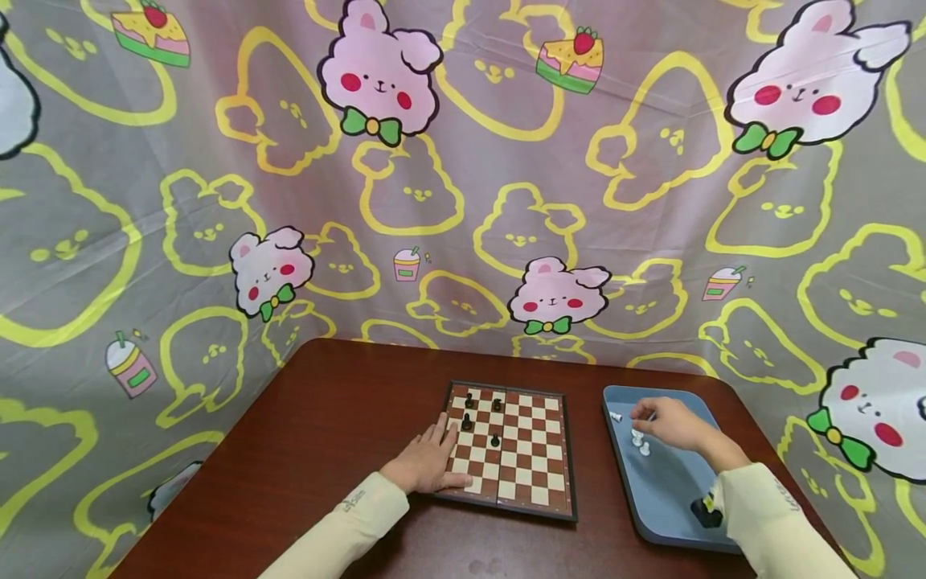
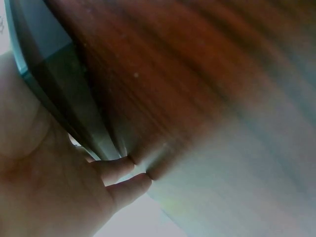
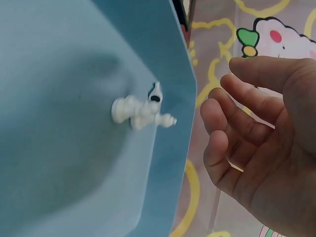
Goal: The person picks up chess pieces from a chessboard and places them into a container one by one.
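My left hand (image 1: 428, 460) rests with spread fingers on the left edge of the chessboard (image 1: 535, 458). In the left wrist view, two fingertips (image 2: 143, 180) come down on the table beside the board's dark side (image 2: 69, 84). Several black chess pieces, among them a black pawn (image 1: 495, 440), stand on the board's left half. Over the blue tray (image 1: 676, 490), my right hand (image 1: 669, 422) hovers with loosely bent fingers and holds nothing. Below it are white chess pieces (image 1: 645, 449); another white piece (image 1: 615, 416) lies on its side near the tray's left wall.
A dark brown table (image 1: 340, 410) carries the board and, to its right, the tray. Beside the right sleeve a black item (image 1: 706, 511) shows over the tray. A curtain (image 1: 463, 201) printed with cartoon animals hangs behind and around the table.
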The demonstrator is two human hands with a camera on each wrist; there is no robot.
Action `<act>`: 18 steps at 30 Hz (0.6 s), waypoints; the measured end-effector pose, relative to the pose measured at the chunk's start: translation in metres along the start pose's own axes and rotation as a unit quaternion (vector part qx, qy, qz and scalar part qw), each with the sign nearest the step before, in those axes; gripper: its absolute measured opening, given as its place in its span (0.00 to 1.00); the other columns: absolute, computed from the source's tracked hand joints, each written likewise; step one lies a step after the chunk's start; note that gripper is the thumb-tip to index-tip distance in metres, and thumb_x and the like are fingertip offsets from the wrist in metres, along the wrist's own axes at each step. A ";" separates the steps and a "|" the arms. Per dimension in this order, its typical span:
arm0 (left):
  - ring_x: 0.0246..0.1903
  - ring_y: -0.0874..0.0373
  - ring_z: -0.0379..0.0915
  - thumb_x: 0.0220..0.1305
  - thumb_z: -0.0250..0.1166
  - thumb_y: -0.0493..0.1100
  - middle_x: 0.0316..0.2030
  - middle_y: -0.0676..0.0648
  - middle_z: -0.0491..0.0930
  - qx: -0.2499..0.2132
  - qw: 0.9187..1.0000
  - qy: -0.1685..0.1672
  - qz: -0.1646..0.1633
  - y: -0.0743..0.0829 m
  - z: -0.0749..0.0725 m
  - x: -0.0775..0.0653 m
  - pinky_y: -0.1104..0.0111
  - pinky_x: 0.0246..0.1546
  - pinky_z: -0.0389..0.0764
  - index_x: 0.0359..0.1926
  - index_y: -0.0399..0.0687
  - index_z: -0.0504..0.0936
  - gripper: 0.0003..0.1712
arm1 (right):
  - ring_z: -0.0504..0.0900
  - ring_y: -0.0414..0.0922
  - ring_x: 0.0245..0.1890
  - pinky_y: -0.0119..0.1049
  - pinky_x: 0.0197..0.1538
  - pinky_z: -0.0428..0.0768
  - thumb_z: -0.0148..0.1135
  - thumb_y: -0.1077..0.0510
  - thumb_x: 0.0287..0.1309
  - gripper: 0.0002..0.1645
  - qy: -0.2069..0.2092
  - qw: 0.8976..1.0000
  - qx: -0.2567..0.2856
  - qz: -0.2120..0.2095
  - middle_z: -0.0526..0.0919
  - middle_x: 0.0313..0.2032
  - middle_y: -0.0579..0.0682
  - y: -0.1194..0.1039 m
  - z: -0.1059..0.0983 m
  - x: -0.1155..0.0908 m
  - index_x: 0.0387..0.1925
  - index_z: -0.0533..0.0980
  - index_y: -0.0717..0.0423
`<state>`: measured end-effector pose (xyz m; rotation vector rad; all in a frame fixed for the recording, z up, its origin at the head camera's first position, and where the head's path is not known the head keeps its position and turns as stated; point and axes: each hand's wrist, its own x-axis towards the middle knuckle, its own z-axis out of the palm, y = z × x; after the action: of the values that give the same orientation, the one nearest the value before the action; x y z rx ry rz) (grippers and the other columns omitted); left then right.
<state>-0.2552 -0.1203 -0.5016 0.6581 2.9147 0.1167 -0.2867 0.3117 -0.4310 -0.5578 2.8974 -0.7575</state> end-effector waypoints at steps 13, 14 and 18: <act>0.67 0.40 0.52 0.56 0.49 0.77 0.72 0.34 0.42 0.004 1.000 -0.005 0.002 0.001 -0.002 0.000 0.50 0.59 0.64 0.73 0.40 0.50 0.58 | 0.76 0.41 0.30 0.40 0.33 0.75 0.60 0.60 0.61 0.10 -0.016 1.000 0.001 -0.014 0.79 0.32 0.45 -0.026 0.006 0.014 0.41 0.78 0.62; 0.67 0.40 0.52 0.56 0.48 0.77 0.72 0.34 0.42 0.004 1.000 -0.007 0.002 0.001 -0.002 0.000 0.50 0.59 0.64 0.73 0.40 0.50 0.58 | 0.76 0.41 0.30 0.39 0.32 0.75 0.60 0.60 0.61 0.09 -0.015 1.000 0.000 -0.017 0.79 0.32 0.45 -0.027 0.007 0.016 0.41 0.78 0.62; 0.67 0.41 0.51 0.56 0.48 0.77 0.72 0.34 0.41 0.000 1.000 -0.010 -0.002 0.001 -0.004 0.000 0.50 0.59 0.63 0.73 0.40 0.49 0.58 | 0.76 0.41 0.29 0.38 0.31 0.75 0.60 0.60 0.61 0.08 -0.014 1.000 0.002 -0.023 0.79 0.31 0.45 -0.032 0.008 0.022 0.40 0.79 0.60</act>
<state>-0.2560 -0.1196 -0.4977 0.6498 2.8957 0.1092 -0.2955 0.2745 -0.4222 -0.6319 2.8669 -0.7538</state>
